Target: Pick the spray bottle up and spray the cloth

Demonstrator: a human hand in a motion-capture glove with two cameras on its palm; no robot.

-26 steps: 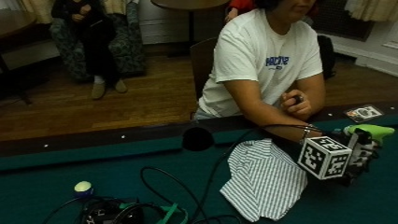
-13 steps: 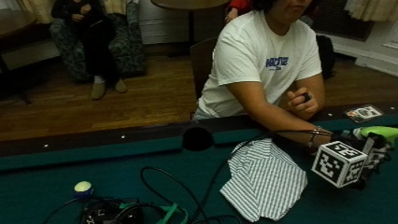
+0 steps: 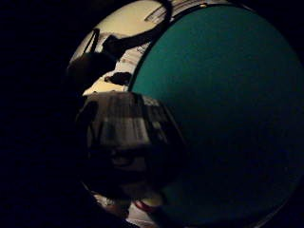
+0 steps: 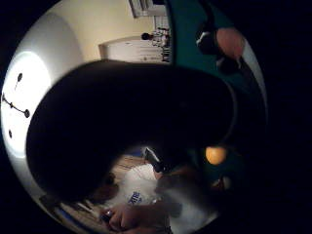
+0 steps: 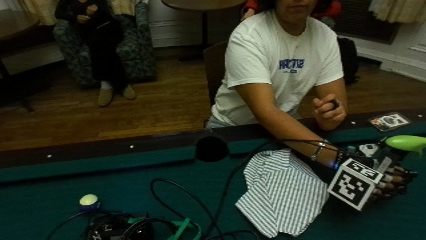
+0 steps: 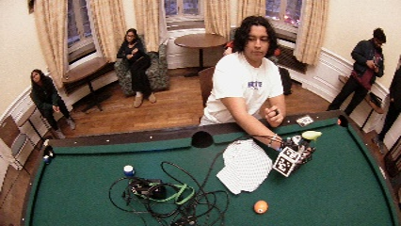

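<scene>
Outside view showing the gloved right hand (image 5: 389, 181) wrapping its fingers around the spray bottle (image 5: 403, 145), green nozzle sticking out above the knuckles, bottle body mostly hiding behind the glove. Lying just beside the hand, on the wrist side, a striped cloth (image 5: 283, 192) spread flat on the green tabletop (image 5: 80, 175).

Judging the bottle as light, rigid plastic, probably a little slick; gripping around the neck just under the nozzle, with a finger free for the trigger, seeming the sensible hold. Judging the cloth as soft and limp, likely to darken rather than shift under a mist, needing no holding.

Wide outside view adding an orange ball (image 6: 260, 206) on the felt well away from the hand, past the cloth, plus a tangle of cables (image 6: 163, 190) farther off. Little finger side palm view catching the striped cloth (image 3: 126, 121) close under the palm. Thumb side palm view mostly blocked by a dark rounded shape, probably the bottle, though impossible to confirm.
</scene>
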